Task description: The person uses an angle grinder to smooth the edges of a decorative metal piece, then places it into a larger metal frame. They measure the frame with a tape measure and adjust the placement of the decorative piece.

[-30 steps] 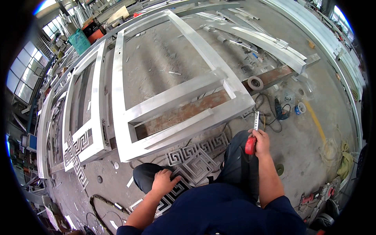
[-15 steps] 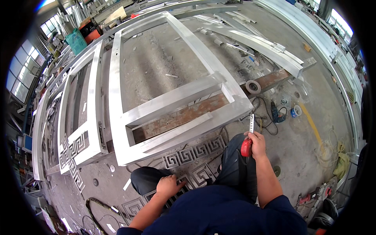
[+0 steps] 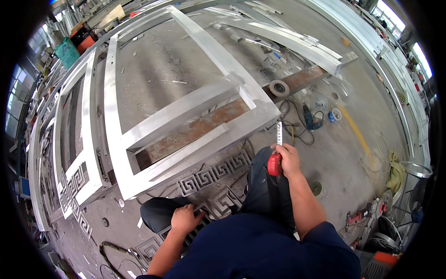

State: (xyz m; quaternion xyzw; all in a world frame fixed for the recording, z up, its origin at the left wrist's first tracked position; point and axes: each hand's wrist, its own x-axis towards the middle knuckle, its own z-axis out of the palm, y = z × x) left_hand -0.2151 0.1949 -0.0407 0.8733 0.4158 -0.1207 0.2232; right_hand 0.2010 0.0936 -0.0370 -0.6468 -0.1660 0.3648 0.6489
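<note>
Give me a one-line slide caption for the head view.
Right hand holding a red tape measure, blade partly out, beside a metal frame; left hand by the knee.

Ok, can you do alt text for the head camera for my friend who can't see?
A person's right fingers hold a red tape measure, its blade sticking out, near a big silvery metal frame. The left fingers rest on a leg. Patterned metal panels lie nearby; a drill is on the floor to the right.

Grey floor (image 3: 344, 160) carries a drill (image 3: 312, 119), a small tub (image 3: 335, 115), a dark disc (image 3: 315, 188) and scattered offcuts (image 3: 180, 82)
</note>
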